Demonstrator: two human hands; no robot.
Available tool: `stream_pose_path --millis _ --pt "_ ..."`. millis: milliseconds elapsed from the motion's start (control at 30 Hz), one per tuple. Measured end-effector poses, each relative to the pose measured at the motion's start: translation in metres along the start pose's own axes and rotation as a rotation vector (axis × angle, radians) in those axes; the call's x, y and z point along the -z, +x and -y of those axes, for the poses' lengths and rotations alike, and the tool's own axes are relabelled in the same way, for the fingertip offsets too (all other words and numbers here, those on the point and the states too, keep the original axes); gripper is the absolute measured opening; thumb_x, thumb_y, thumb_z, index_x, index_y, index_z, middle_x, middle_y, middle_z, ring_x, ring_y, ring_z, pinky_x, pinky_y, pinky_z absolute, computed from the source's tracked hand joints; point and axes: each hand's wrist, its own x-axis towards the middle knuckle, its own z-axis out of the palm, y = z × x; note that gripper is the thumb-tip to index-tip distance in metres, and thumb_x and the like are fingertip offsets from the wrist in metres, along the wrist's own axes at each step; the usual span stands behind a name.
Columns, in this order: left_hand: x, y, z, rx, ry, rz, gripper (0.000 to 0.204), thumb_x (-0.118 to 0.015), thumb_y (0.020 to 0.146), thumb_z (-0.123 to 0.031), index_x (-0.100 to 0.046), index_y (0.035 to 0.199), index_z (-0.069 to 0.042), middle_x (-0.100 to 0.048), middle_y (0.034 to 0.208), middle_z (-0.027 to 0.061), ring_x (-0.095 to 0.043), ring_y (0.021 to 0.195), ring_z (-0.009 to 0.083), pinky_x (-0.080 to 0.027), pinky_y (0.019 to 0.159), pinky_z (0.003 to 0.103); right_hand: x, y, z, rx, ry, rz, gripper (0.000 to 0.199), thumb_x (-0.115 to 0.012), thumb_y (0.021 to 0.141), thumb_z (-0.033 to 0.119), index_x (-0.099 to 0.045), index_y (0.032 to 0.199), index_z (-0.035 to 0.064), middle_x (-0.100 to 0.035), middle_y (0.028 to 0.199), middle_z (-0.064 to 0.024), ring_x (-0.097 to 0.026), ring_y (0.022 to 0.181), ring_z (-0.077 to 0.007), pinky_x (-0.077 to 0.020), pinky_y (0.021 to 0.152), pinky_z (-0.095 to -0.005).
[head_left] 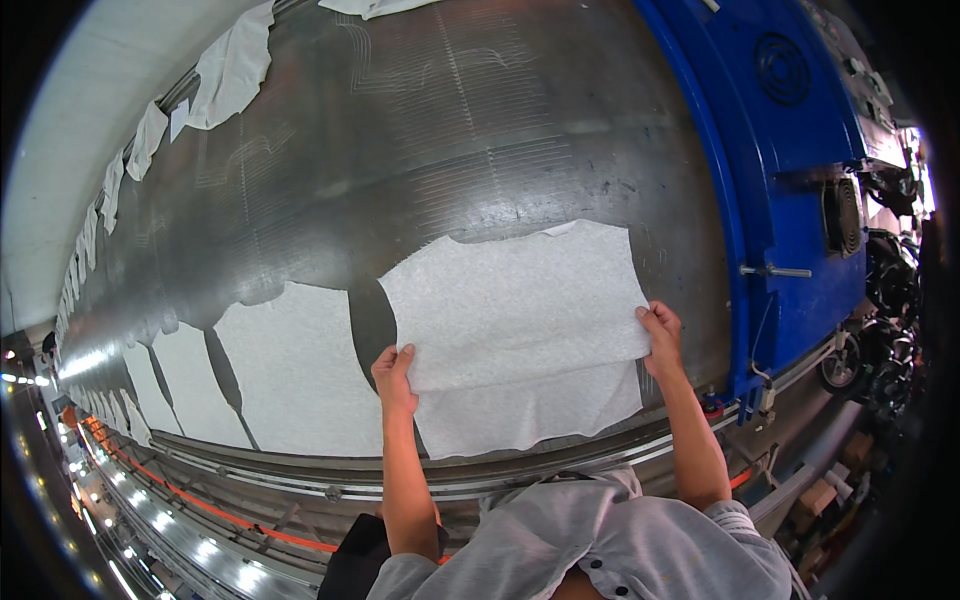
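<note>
A pale grey-white cut fabric panel stretches between my two hands over the metal table. My left hand pinches its left side, with the thumb on top. On the opposite side, my right hand grips the edge between thumb and fingers. A fold or lower edge runs across between the hands. Below it lies more pale fabric; whether it is the same panel or another layer, I cannot tell. Just left of my left hand, a similar cut panel rests flat on the table.
The dark metal table carries chalk-like lines. More fabric panels continue leftward, and pieces hang along its far edge. A blue machine housing with a protruding metal rod borders the right. Metal rails run along the near edge.
</note>
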Motion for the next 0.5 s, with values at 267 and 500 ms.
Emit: stream_pose_path --millis 267,500 --pt "0.011 0.003 0.008 0.007 -0.035 0.028 0.008 -0.075 0.086 -0.007 -0.070 0.085 -0.001 -0.069 0.078 0.0030 -0.059 0.068 0.0081 -0.046 0.065 0.025 0.002 0.001 -0.004 0.000 0.023 0.012 0.009 -0.064 0.093 0.005 -0.060 0.084 0.0057 -0.063 0.080 0.0009 -0.055 0.070 -0.0051 -0.0452 0.065 -0.0235" --pt "0.010 0.005 0.009 -0.010 0.066 0.031 0.014 -0.073 0.086 -0.006 -0.065 0.076 -0.003 -0.059 0.071 -0.0040 -0.049 0.065 0.0051 -0.039 0.061 0.025 -0.003 0.000 -0.001 -0.036 0.009 -0.039 0.003 -0.064 0.092 0.006 -0.063 0.089 0.0049 -0.066 0.082 -0.0002 -0.059 0.073 -0.0069 -0.0485 0.068 -0.0248"
